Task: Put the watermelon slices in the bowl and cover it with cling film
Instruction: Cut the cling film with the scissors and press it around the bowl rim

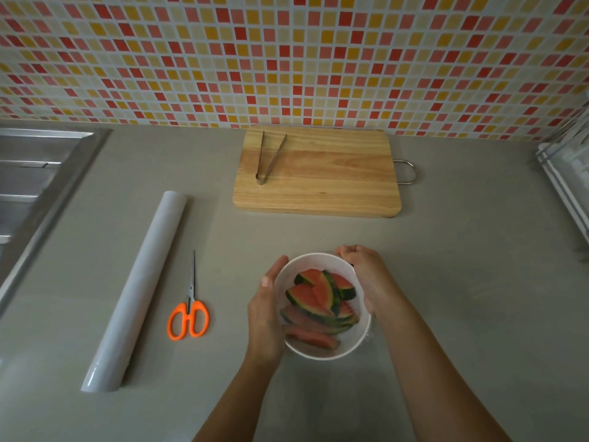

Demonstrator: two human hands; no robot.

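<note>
Sink [38, 173] cut by left edge; rack [567, 173] by right.

Dim, even light leaves soft shadows beside the cling film roll [135, 290], while wide-angle distortion bends the tiled wall [287, 59] and blurs the right edge.

Open counter [446, 250] right of bowl [318, 260] — scissors [190, 309], roll [140, 288] crowd its left.

My hands [267, 314] [366, 275] flank the bowl [322, 261] holding watermelon slices [318, 301]. Scissors [189, 309] and roll [140, 287] lie left; tongs [269, 157] rest on the board [318, 186] behind.
</note>
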